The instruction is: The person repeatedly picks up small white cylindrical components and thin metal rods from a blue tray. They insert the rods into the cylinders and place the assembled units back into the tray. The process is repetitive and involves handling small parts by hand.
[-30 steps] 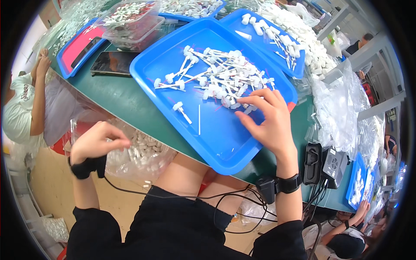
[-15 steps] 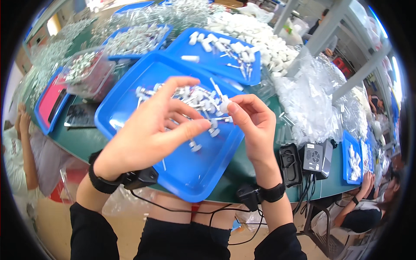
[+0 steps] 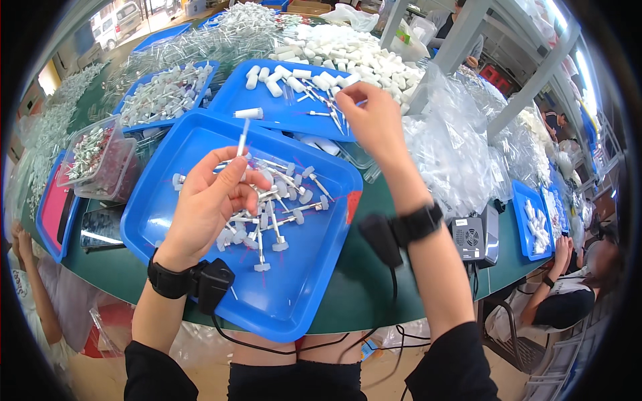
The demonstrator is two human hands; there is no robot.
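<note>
My left hand is above the near blue tray, pinching a thin white rod that points upward with a pale, translucent upper end. Below and beside it lies a loose pile of white stems with frosted plug-like ends. Farther off, my right hand is over the right side of the far blue tray. Its thumb and fingers come together by some slim white and dark sticks; whatever is between the fingertips is hidden. White cylindrical caps lie in that tray too.
A big heap of white caps is at the back. To the left stand a clear tub of small parts and a dark phone. Plastic bags and a grey boxy device are on the right. Co-workers sit at both sides.
My hands have parted. My right hand has gone up and away to the far tray, while my left hand has drawn slightly left and now holds the rod upright.
</note>
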